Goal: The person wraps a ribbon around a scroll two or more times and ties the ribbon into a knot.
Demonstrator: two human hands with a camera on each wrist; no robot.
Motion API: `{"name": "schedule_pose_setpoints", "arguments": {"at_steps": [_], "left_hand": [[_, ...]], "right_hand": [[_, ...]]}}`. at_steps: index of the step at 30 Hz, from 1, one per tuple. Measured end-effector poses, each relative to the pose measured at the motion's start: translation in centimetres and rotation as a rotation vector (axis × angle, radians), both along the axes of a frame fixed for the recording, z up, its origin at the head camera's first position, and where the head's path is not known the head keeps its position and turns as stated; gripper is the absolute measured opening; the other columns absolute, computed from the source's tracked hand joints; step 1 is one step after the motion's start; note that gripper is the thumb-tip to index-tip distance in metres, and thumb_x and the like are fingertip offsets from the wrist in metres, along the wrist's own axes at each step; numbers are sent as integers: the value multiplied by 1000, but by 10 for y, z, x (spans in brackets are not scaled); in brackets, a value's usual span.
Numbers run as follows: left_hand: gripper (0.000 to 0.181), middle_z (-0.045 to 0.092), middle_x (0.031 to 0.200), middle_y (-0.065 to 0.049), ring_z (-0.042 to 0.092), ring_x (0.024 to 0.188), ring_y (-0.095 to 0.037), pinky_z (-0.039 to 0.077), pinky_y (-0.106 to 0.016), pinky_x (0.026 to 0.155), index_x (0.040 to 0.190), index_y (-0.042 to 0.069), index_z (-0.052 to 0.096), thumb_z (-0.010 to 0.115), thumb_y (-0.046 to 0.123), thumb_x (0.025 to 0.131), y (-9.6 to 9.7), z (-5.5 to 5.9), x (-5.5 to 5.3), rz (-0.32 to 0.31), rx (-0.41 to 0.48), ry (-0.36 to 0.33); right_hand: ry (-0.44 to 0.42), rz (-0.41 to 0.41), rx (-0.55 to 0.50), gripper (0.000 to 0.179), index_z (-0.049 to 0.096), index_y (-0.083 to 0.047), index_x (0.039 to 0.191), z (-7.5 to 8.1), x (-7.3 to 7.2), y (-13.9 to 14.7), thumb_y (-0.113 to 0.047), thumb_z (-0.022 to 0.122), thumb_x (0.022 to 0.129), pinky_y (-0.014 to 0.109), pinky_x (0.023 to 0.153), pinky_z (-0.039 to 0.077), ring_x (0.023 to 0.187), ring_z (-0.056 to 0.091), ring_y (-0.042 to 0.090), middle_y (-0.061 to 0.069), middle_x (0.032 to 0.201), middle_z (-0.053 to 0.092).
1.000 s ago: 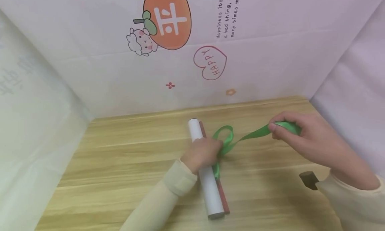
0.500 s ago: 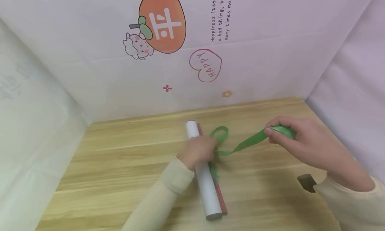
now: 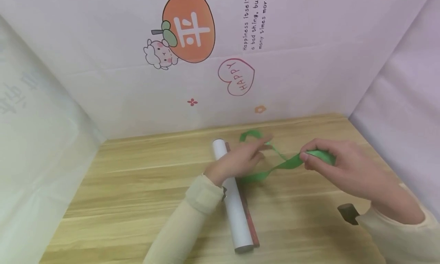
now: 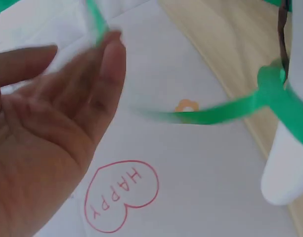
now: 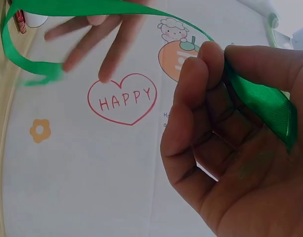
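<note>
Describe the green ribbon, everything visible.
The green ribbon is flat, narrow and satin-like in sheen. It crosses the white roll, seen close in the left-wrist view. One twisted length runs above the table to the right hand, which pinches it. Another curves beside the left hand; blur hides whether they touch.

Glossy green satin-like ribbon strip (image 5: 265, 102); smooth, matt white paper-like cylinder (image 3: 237, 214); yellowish wood-grained bench (image 3: 137, 191); creased white cloth-like backdrop (image 3: 309, 65).
</note>
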State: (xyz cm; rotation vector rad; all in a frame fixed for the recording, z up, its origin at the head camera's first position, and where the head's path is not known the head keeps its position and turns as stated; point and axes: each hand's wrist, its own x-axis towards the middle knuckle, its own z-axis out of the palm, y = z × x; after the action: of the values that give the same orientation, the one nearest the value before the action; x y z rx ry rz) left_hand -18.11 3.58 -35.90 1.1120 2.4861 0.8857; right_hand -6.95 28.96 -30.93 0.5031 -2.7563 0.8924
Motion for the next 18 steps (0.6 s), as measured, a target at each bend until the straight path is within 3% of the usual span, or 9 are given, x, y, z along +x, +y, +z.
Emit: {"name": "schedule_pose_setpoints", "arguments": {"at_steps": [2,3,7,8,12,13,15,18], "left_hand": [[57,68,146,-2,72,117,-13,55,-36,104,165,19,35,47,7,110,-3,1,2,-7,1,-2],[56,70,142,-2,70,123,-13,55,-38,106,164,20,38,47,8,110,-7,2,2,9,1,8],[46,74,132,-1,75,100,-14,60,-35,84,155,19,52,47,12,110,-30,7,2,151,93,97],[43,75,130,-4,75,96,-16,59,-28,75,152,16,56,48,12,110,-37,9,2,193,160,126],[30,78,112,-13,73,78,-23,58,-24,69,130,3,69,54,2,104,-62,18,1,381,567,323],[26,78,106,-15,73,78,-23,58,-23,71,123,-1,71,55,-2,102,-67,21,2,423,672,406],[20,76,97,-20,70,70,-27,60,-24,70,112,-7,70,54,-9,99,-73,26,5,467,865,541],[16,74,91,-22,66,63,-25,58,-23,68,102,-10,67,52,-12,96,-79,31,13,483,1005,673]], "right_hand": [[6,8,3,16,73,-29,102,-2,0,-1,-14,70,102,23,63,46,76,61,-1,-19,81,73],[5,13,3,16,73,-29,102,-2,-1,-2,-14,70,102,23,63,47,76,62,-1,-19,81,73],[16,19,16,12,73,-27,103,2,-7,-9,-17,67,104,23,64,49,76,64,-1,-18,82,74],[4,10,20,11,74,-27,104,5,-11,-13,-20,66,105,23,66,50,77,65,-1,-17,83,74],[-43,-12,10,20,75,-22,106,25,-37,-47,-33,59,109,28,71,51,79,68,8,-10,82,74],[-60,-2,-8,22,75,-21,107,28,-47,-59,-34,58,109,30,73,52,79,69,11,-7,83,75],[-110,26,-47,24,75,-16,110,32,-69,-86,-34,59,108,36,78,56,81,73,16,-1,88,78],[-183,143,-89,26,72,-11,122,24,-104,-128,-29,63,106,45,92,59,95,76,22,6,108,80]]}}
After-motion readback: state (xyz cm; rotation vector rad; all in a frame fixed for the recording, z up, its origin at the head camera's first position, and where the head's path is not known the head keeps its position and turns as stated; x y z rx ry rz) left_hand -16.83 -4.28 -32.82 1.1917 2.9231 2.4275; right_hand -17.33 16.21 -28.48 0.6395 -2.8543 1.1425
